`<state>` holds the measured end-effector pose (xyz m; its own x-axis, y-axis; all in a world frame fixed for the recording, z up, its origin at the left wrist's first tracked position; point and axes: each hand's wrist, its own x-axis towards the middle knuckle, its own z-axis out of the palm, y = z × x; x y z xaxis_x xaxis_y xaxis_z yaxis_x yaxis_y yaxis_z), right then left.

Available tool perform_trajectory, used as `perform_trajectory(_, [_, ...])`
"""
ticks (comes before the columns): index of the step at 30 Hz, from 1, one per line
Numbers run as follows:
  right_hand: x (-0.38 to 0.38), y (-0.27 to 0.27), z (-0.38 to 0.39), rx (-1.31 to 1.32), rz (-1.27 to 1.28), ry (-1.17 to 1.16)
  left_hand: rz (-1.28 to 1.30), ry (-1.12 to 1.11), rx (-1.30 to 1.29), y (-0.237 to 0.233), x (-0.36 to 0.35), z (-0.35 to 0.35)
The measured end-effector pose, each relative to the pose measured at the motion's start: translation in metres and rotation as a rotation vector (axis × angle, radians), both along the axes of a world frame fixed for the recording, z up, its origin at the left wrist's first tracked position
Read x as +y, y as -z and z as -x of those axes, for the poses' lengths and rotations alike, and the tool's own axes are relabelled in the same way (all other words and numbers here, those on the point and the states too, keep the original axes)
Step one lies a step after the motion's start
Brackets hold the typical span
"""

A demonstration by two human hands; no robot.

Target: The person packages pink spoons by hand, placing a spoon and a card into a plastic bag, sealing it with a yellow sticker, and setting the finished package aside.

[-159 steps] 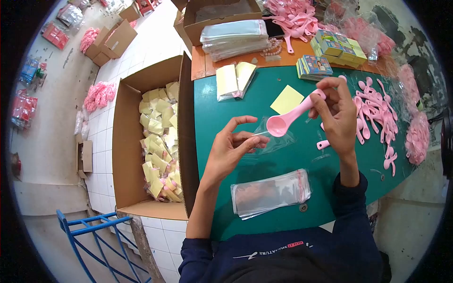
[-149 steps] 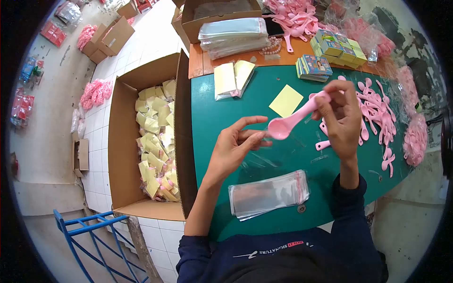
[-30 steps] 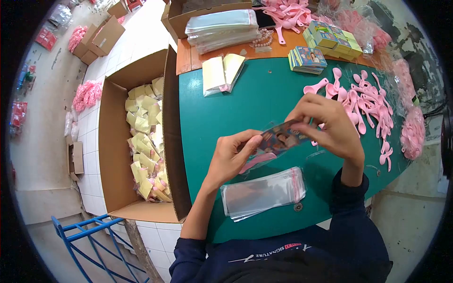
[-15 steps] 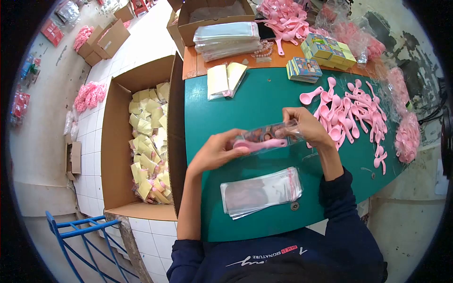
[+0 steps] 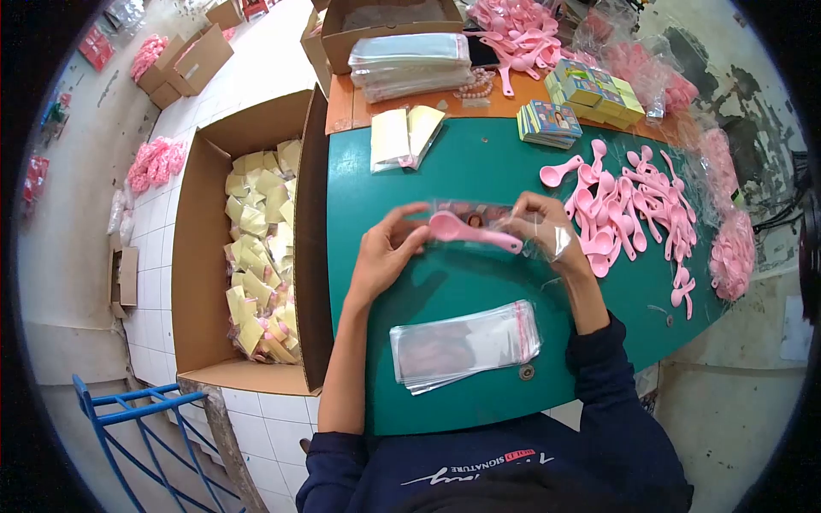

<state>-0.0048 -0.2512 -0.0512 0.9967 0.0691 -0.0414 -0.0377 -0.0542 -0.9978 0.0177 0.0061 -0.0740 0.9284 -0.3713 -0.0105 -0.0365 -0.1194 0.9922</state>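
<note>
My right hand (image 5: 547, 227) is closed on the right end of a clear plastic bag (image 5: 540, 246). Inside the bag lie a pink measuring spoon (image 5: 470, 232) and a printed card (image 5: 483, 212), its picture side up. At the bag's left end, my left hand (image 5: 385, 256) has thumb and fingers apart; whether the fingertips touch the bag is hard to tell. Below the hands, a stack of clear bags (image 5: 462, 346) rests on the green table (image 5: 368, 197). Many loose pink spoons (image 5: 611, 205) are heaped right of my right hand.
A large carton (image 5: 192, 256) of packed yellow-backed bags stands left of the table. At the back are filled packets (image 5: 406, 137), card stacks (image 5: 547, 124), a pile of clear bags (image 5: 410, 64) and more pink spoons (image 5: 522, 43). A blue metal frame (image 5: 137, 419) stands lower left.
My left hand has loosened from the spoon end and shifted left, its fingers spreading. The bag with the spoon has risen and tilted, its right end lower. My right hand keeps hold.
</note>
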Motion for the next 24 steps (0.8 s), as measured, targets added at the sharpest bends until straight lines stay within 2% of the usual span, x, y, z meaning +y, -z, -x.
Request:
perform_trajectory(1, [0.004, -0.012, 0.003, -0.076, 0.105, 0.072, -0.034, -0.093, -0.108, 0.0, -0.002, 0.002])
perform_trajectory(3, [0.014, -0.022, 0.009, -0.235, 0.367, 0.193, 0.09, 0.022, 0.163, -0.009, 0.001, 0.006])
perform_trajectory(6, [0.04, -0.041, 0.02, -0.468, 0.502, 0.005, 0.239, 0.146, 0.497, -0.031, -0.004, 0.018])
perform_trajectory(7, [0.045, -0.037, 0.023, -0.475, 0.519, -0.102, 0.281, 0.179, 0.596, -0.035, -0.006, 0.023])
perform_trajectory(10, [0.056, -0.018, 0.031, -0.434, 0.622, -0.169, 0.156, 0.174, 0.477, -0.018, -0.01, 0.027])
perform_trajectory(11, [0.058, -0.016, 0.034, -0.413, 0.625, -0.17, 0.21, 0.164, 0.472, -0.013, -0.008, 0.029])
perform_trajectory(16, [0.065, -0.011, 0.036, -0.34, 0.633, -0.135, 0.148, 0.187, 0.434, -0.012, -0.009, 0.029])
perform_trajectory(20, [0.066, 0.0, 0.033, -0.281, 0.619, -0.141, 0.085, 0.185, 0.426, -0.013, -0.01, 0.028])
perform_trajectory(24, [0.067, 0.001, 0.032, -0.261, 0.533, -0.177, -0.001, 0.266, 0.29, -0.013, -0.008, 0.03])
